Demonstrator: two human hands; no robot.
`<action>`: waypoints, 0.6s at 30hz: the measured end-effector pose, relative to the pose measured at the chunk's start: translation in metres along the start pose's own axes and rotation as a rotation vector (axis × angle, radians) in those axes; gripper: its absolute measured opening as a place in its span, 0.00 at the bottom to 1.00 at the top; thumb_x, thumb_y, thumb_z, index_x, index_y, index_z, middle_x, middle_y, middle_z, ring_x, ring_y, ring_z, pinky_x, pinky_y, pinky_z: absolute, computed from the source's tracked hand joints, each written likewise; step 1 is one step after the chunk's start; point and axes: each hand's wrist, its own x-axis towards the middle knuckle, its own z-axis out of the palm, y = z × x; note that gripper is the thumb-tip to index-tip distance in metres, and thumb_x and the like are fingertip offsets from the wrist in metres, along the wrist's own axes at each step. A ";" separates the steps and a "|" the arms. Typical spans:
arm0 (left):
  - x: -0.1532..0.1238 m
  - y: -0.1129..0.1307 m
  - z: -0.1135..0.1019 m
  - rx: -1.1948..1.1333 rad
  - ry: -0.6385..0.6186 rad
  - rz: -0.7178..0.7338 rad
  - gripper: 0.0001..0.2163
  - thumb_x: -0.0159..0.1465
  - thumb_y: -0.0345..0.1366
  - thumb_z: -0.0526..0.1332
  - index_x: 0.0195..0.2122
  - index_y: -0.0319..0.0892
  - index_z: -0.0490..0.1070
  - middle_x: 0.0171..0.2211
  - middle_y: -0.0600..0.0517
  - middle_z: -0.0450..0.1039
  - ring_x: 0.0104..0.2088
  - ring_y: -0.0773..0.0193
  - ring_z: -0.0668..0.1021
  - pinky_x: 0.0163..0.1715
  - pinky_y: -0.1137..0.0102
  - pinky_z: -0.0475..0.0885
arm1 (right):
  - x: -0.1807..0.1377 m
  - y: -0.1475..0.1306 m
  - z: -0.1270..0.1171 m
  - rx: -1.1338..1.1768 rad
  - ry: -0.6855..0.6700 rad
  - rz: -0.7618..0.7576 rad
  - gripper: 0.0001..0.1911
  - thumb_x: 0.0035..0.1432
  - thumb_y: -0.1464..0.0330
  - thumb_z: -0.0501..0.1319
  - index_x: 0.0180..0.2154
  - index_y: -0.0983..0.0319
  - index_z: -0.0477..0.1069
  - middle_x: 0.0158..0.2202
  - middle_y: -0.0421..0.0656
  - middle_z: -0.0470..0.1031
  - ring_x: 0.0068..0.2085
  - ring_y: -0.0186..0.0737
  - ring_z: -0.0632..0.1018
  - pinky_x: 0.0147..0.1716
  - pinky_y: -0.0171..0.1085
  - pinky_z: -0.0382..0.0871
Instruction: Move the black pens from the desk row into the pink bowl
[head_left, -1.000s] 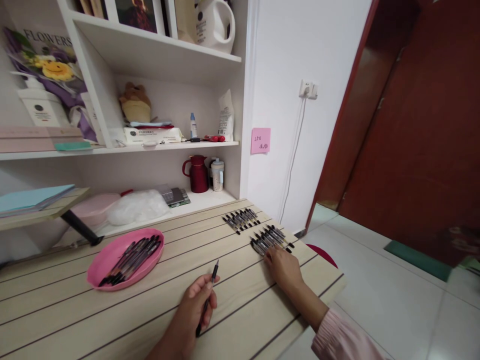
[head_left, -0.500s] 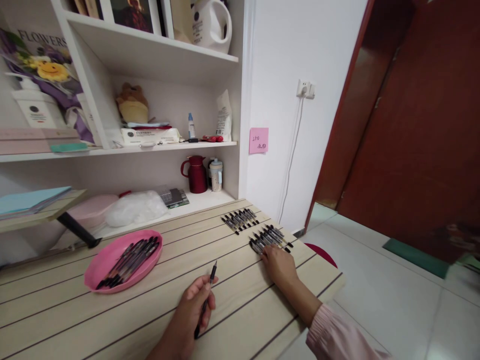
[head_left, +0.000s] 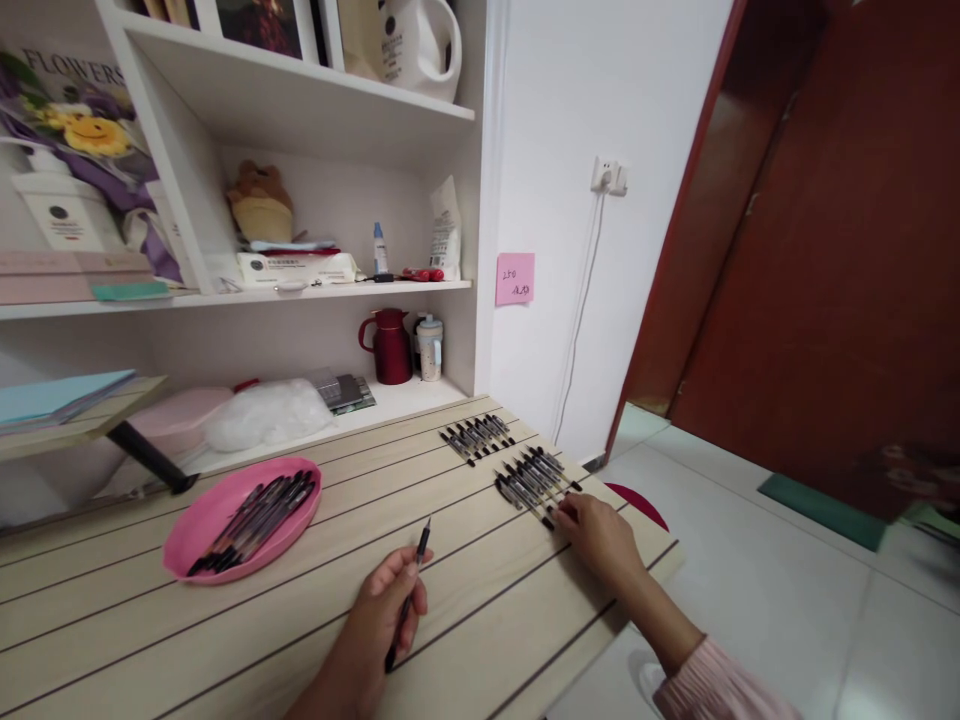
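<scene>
My left hand is closed around a black pen, whose pointed tip sticks up past the fingers. To the right, my right hand has its fingertips pinched at the near ends of a row of pens laid side by side on the table. The fingers partly hide the pen end they grip. Just behind lies a second row of similar pens. A pink oval tray on the left holds a heap of more pens.
The striped wooden table ends at a right edge, with a red round seat beyond. Along the back, a white shelf carries a red jug, a cup and a plastic bag. A raised stand is at left.
My right hand has moved right and slightly toward me, from the left end of the near pen row to its near right ends. My left hand still holds its pen.
</scene>
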 end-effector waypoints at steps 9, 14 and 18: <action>0.002 -0.002 -0.002 -0.009 0.011 0.001 0.17 0.54 0.43 0.58 0.42 0.40 0.65 0.17 0.59 0.65 0.10 0.78 0.56 0.09 0.79 0.46 | -0.008 -0.012 0.008 -0.076 -0.007 -0.047 0.12 0.54 0.63 0.53 0.30 0.60 0.72 0.32 0.44 0.76 0.34 0.39 0.74 0.26 0.33 0.53; -0.001 0.000 0.000 -0.003 0.015 0.005 0.17 0.54 0.43 0.58 0.42 0.40 0.65 0.17 0.59 0.64 0.10 0.78 0.56 0.09 0.79 0.46 | -0.005 -0.014 0.011 -0.099 0.005 -0.040 0.11 0.55 0.64 0.52 0.30 0.60 0.71 0.32 0.43 0.76 0.34 0.40 0.74 0.25 0.34 0.52; -0.002 0.000 0.001 -0.006 0.005 -0.004 0.17 0.55 0.44 0.58 0.42 0.41 0.65 0.17 0.59 0.64 0.10 0.77 0.55 0.09 0.79 0.46 | -0.003 -0.016 0.013 -0.106 0.018 -0.044 0.12 0.55 0.64 0.51 0.29 0.60 0.71 0.31 0.43 0.76 0.34 0.40 0.75 0.25 0.34 0.52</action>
